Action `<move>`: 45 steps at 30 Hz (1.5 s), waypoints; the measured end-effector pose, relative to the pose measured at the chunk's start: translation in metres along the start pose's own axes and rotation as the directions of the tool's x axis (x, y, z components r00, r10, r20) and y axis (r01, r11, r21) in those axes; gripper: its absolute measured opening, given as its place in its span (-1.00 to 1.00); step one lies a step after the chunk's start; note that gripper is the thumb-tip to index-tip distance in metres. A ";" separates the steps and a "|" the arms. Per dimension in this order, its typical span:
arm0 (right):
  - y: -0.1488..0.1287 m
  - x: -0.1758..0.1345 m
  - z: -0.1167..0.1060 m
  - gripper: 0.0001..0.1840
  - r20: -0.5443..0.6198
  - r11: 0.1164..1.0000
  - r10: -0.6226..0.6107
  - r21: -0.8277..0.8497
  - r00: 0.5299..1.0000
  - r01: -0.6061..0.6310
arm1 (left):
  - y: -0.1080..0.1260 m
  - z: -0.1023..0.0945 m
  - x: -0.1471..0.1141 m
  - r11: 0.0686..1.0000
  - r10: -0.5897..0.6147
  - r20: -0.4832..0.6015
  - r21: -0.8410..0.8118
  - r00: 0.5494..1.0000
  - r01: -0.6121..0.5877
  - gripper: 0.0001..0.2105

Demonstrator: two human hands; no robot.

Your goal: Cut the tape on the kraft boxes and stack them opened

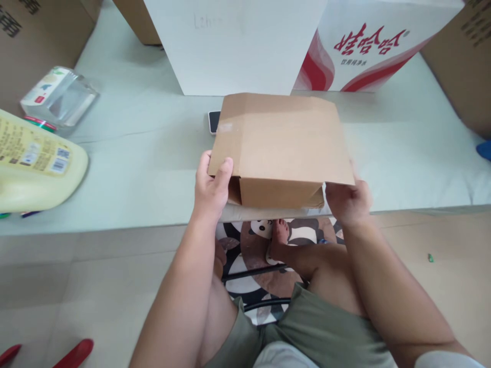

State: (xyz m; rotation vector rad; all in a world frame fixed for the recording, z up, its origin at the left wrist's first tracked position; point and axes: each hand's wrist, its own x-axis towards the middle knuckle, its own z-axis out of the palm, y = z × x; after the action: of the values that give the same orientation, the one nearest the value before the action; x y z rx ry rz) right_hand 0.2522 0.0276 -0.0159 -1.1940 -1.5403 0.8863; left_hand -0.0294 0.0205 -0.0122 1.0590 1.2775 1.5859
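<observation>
A brown cardboard box [286,138] is at the front edge of the bench-like surface, its broad panel facing up and its flaps sticking out at both sides. My left hand [213,184] is closed on the left flap, thumb on top and fingers curled round the outer edge. At the right flap, my right hand [351,199] grips the edge, partly under the cardboard and slightly blurred; most of its fingers are hidden. Inside the box, little can be seen through the dark gap at the left. A phone-like device [214,122] lies partly covered behind the box.
A white box [238,51] and a red-and-white carton [353,56] stand behind. To the left lie a clear bottle [65,99] and a yellow jug [38,163]. Larger cardboard boxes [42,46] flank the pale green cover [146,194]. Below are a patterned mat and tiled floor.
</observation>
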 end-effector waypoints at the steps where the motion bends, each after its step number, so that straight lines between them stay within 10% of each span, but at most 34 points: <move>1: -0.001 -0.001 0.000 -0.25 -0.003 0.999 0.017 0.039 1.000 -0.016 | -0.001 -0.001 0.000 1.000 0.016 -0.002 0.006 1.000 -0.016 -0.54; 7: -0.012 -0.009 -0.003 -0.11 0.117 0.991 0.124 -0.055 0.985 -0.118 | -0.004 -0.003 0.002 0.998 0.057 -0.039 0.044 0.998 -0.055 -0.56; 14: -0.029 -0.008 0.001 -0.13 -0.111 0.965 0.131 -0.213 0.985 -0.153 | 0.006 0.001 0.000 0.995 0.040 -0.017 0.089 0.999 -0.038 -0.48; 26: -0.032 -0.008 0.008 -0.23 -0.124 0.961 0.080 -0.253 0.989 -0.110 | 0.013 0.002 0.001 0.992 0.118 -0.031 0.057 0.992 -0.116 -0.44; 45: -0.024 -0.001 -0.004 -0.69 -0.378 0.951 0.289 0.219 0.879 -0.219 | 0.016 -0.024 0.015 1.000 0.016 -0.013 -0.019 1.000 -0.017 -0.83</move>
State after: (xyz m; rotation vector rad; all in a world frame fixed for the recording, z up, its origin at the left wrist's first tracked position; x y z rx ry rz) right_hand 0.2496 0.0204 0.0071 -1.3748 -0.9664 0.8526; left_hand -0.0578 0.0251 0.0019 1.0514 1.2630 1.6170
